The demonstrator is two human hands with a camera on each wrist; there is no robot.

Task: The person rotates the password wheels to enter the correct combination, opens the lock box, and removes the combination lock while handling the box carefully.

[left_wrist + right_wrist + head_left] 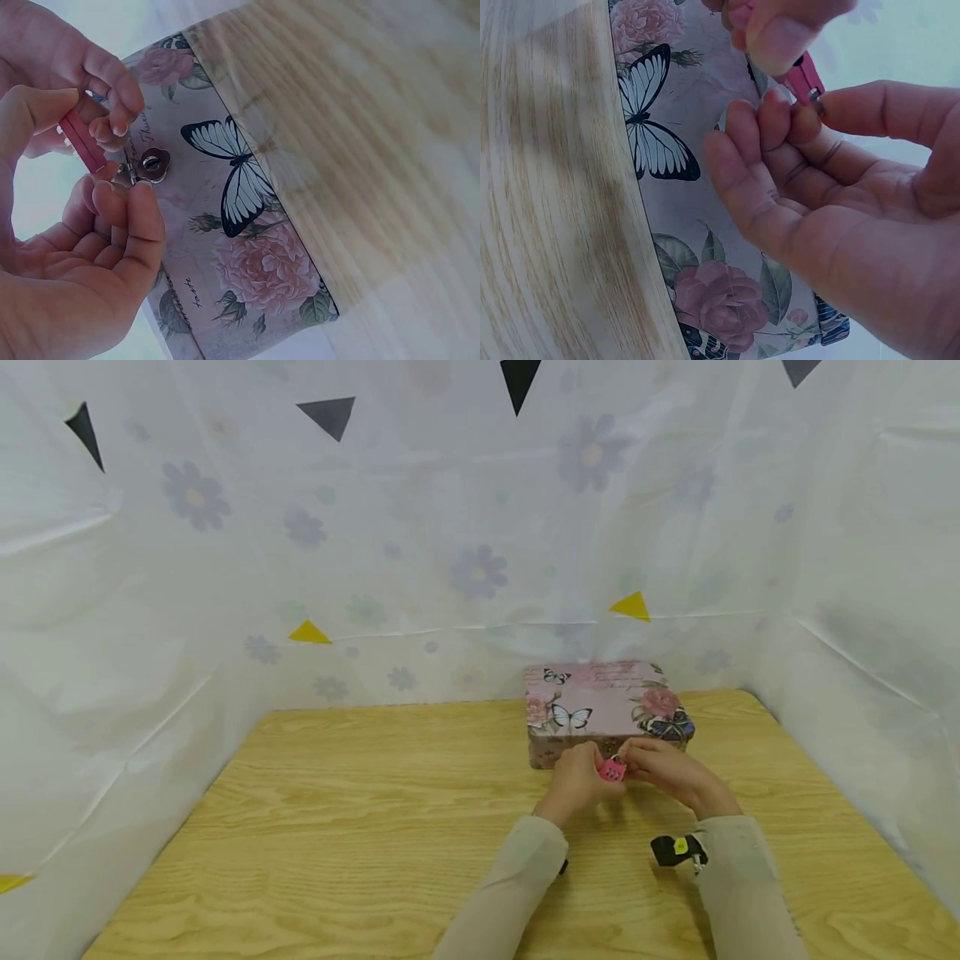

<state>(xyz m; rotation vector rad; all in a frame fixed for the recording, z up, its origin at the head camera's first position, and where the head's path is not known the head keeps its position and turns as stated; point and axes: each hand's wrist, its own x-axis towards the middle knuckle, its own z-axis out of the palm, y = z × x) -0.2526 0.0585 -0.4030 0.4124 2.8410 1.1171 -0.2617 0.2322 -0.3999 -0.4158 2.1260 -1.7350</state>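
A small pink combination padlock (pixel 612 770) with number wheels is held between both hands, close in front of a floral box (pixel 600 697). My left hand (pixel 579 783) pinches the padlock's body between thumb and fingers. From the other side, my right hand (pixel 670 770) pinches the metal shackle (pixel 817 103) between thumb and index finger. The left wrist view shows the box's metal latch (pixel 154 164) on its front wall, right by the left fingertips. The lid is down, printed with butterflies and roses.
The box stands on a wood-grain table (pixel 360 827) near its back edge. White flowered sheeting (pixel 420 510) surrounds the table at the back and sides. A black wrist strap piece (pixel 672 850) hangs at the right sleeve.
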